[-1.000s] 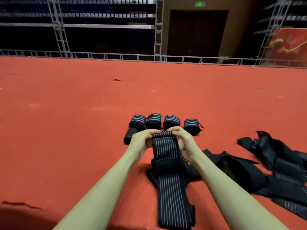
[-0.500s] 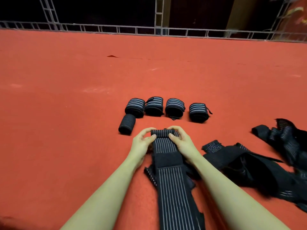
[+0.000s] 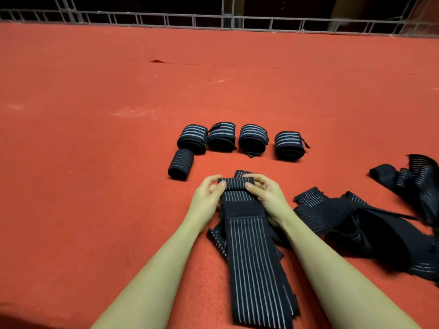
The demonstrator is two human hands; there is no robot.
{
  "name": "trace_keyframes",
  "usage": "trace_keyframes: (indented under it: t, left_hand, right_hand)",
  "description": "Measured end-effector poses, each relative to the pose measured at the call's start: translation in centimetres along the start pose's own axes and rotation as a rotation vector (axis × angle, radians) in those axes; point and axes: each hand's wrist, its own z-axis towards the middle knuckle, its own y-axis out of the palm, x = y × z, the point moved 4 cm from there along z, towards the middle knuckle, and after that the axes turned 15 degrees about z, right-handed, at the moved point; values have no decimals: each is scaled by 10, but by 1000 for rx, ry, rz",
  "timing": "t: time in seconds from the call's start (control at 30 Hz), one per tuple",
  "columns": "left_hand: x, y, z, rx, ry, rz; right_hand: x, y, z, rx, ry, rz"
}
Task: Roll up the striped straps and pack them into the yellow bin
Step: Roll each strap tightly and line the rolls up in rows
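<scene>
Ribbed elastic striped strap (image 3: 255,262): left hand (image 3: 207,197), right hand (image 3: 268,195) grip curled around its rolled end.

Red carpet floor (image 3: 95,162) fills nearly the whole view. Pale scuff marks (image 3: 135,112) left of centre, another faint streak (image 3: 219,80) nearer the far edge. Small raised wrinkle (image 3: 158,61) in the carpet toward the far edge, with a thin seam line running right from it. Grey metal truss railing (image 3: 194,21) runs along the far edge; dark behind it.
</scene>
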Motion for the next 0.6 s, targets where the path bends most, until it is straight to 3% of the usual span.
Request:
trace_keyframes:
  t: [0.27, 0.5, 0.6]
  left_hand:
    - [7, -2, -5, 0, 85, -30]
    - [3, -4, -2, -25, 24, -162]
    - [3, 3, 0, -54, -1, -102]
  right_hand:
    - [0, 2, 3, 51, -17, -190]
    - [-1, 3, -1, 66, 18, 15]
    - [0, 1, 0, 41, 19, 75]
